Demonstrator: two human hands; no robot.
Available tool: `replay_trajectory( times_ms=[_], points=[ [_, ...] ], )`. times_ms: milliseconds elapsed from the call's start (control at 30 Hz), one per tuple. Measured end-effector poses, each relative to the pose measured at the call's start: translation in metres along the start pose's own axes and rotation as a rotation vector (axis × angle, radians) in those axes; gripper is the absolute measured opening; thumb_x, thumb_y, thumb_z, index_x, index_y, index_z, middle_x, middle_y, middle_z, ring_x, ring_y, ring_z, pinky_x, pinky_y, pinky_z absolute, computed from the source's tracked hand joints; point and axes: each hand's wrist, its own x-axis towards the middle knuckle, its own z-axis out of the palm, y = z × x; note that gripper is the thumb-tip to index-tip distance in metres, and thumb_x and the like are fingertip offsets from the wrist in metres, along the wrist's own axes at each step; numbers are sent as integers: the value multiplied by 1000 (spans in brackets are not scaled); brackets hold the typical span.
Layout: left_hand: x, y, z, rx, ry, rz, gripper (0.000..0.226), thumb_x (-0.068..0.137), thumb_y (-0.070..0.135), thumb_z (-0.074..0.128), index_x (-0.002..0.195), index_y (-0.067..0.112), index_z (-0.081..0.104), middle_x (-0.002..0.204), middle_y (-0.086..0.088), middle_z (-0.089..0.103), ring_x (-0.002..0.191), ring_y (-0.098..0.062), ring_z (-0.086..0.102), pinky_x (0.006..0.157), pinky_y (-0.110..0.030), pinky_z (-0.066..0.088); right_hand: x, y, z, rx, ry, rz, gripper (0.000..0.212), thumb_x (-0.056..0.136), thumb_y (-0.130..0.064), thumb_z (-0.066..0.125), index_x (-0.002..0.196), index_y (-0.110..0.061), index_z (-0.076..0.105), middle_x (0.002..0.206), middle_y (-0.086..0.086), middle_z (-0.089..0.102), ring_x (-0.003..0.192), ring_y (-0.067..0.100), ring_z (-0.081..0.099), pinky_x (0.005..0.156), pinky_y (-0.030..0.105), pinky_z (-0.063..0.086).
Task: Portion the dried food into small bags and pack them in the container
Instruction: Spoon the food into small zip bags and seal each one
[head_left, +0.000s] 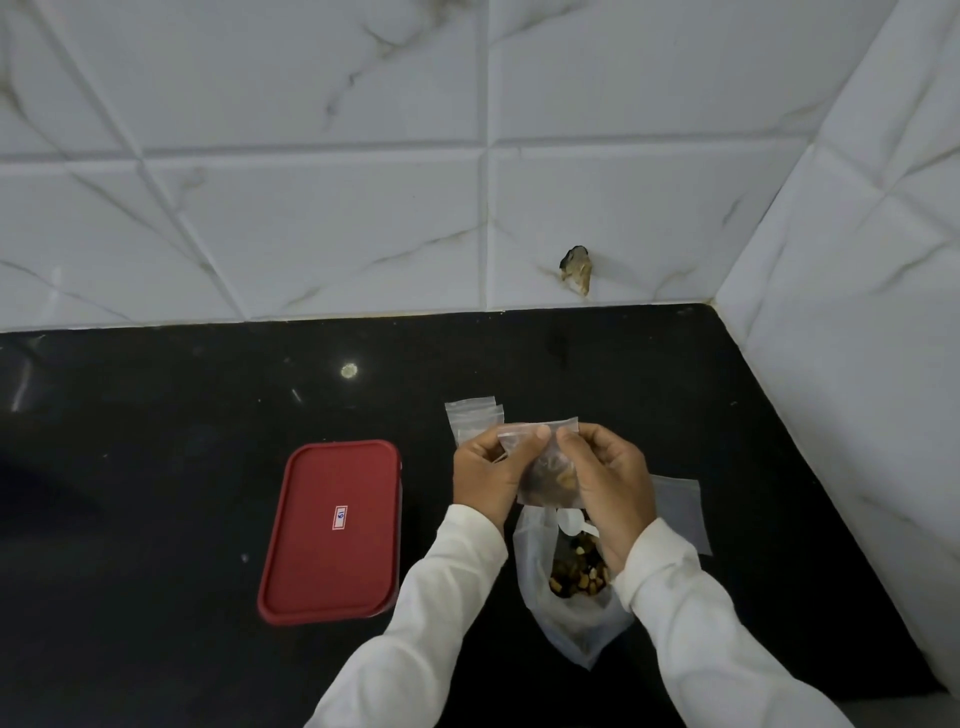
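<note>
Black surface (156, 415), with the red container (322, 566) lid-on at the left, well apart from the action. The big open bag (571, 618) of dried food lies near, right under the hands. The left hand (485, 470) and right hand (608, 483) both pinch the top edge of a part-filled small bag (545, 467). I'd keep it upright, push the air out, then run the thumbs along the seal end to end.
</note>
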Motion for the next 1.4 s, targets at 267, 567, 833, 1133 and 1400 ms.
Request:
replay_trajectory(
  times_ms=[267, 567, 833, 1133, 1400],
  points=[
    [2, -3, 0, 59, 43, -48, 15, 80, 23, 79, 91, 14, 76, 93, -2, 77, 94, -18, 72, 85, -35, 58, -3, 2, 1, -25, -13, 29, 10, 92, -29, 61, 94, -25, 70, 91, -6, 72, 91, 13, 68, 77, 32, 59],
    [0, -2, 1, 88, 81, -14, 11, 83, 23, 77, 91, 16, 75, 90, 0, 77, 90, -14, 73, 81, -32, 58, -4, 3, 6, 28, 35, 16, 12, 93, -31, 61, 97, -24, 69, 92, -6, 71, 88, 10, 68, 69, 22, 55],
    [-3, -4, -5, -15, 100, -128, 7, 87, 20, 73, 85, 15, 76, 91, -4, 77, 93, -23, 73, 89, -49, 58, 0, 6, 7, 131, 71, 120, 14, 91, -31, 64, 97, -20, 70, 93, -1, 72, 86, 14, 69, 63, 24, 56],
    [-3, -4, -6, -90, 118, -169, 11, 88, 19, 72, 78, 17, 77, 93, -8, 77, 97, -27, 72, 88, -49, 58, 6, 14, 10, 226, 72, 220, 12, 85, -29, 70, 91, -19, 71, 96, 8, 72, 92, 26, 69, 81, 47, 59],
    [-1, -6, -12, -98, 180, -110, 22, 91, 18, 68, 71, 20, 78, 85, -4, 76, 96, -31, 71, 91, -51, 56, 8, 16, 7, 200, 39, 239, 16, 89, -28, 64, 92, -14, 71, 94, 8, 72, 92, 25, 69, 82, 42, 57]
  ],
)
